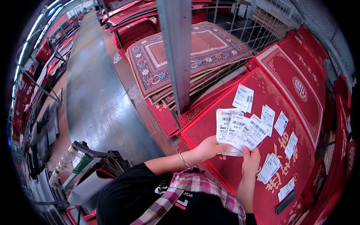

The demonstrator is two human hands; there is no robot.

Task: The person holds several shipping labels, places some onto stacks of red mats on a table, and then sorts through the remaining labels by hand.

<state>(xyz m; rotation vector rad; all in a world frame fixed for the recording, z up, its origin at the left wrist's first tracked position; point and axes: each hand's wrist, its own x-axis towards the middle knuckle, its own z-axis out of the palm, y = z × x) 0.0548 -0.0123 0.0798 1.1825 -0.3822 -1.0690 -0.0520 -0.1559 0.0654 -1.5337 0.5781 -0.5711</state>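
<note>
My left hand [210, 148] is closed on the left side of a fan of white shipping labels [237, 131], its thumb lying over their lower edge. A bracelet circles that wrist. My right hand [250, 159] pinches the same labels from the lower right, thumb on top. The labels are held spread above a red mat [204, 131] with gold lettering. Around them on the mat lie more labels: a small pile [243, 98] beyond my hands, a few single ones to the right, and an overlapping bunch [269, 168] right of my right hand.
A dark phone [285, 203] rests at the mat's near right. Past a grey metal post [174, 56] and wire mesh stands a stack of patterned rugs [150, 67]. A shiny walkway [90, 86] runs along the left. Rolled and folded mats [90, 187] stand at lower left.
</note>
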